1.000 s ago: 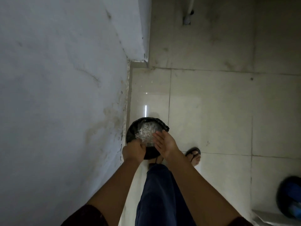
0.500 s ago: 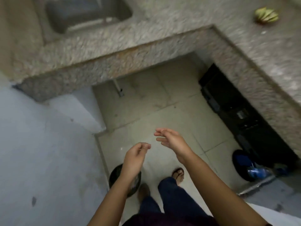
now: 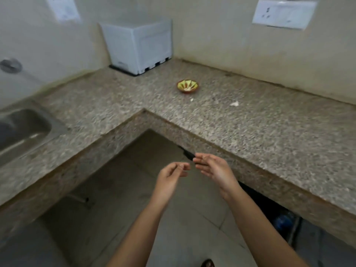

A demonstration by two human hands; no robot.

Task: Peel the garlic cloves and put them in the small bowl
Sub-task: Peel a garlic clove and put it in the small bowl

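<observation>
A small bowl (image 3: 187, 86), yellow-green inside with a red-brown rim, stands on the granite counter (image 3: 250, 132) near the back corner; pale pieces lie in it. Two white scraps of garlic skin (image 3: 234, 103) lie on the counter to its right. My left hand (image 3: 171, 175) and my right hand (image 3: 213, 168) are raised side by side in front of the counter's edge, over the floor. The left hand's fingers are loosely curled, and the right hand's fingers are relaxed and nearly straight. Neither hand holds anything that I can see.
The L-shaped counter wraps round an open floor space. A steel sink (image 3: 23, 130) is set in its left arm. A white box-like appliance (image 3: 138, 45) stands in the back corner. A wall socket plate (image 3: 283, 13) is at the upper right. Dark things sit under the counter's right arm.
My view has swung up from the black bin on the floor to the counter. Both hands have left the bin and risen in front of the counter's edge.
</observation>
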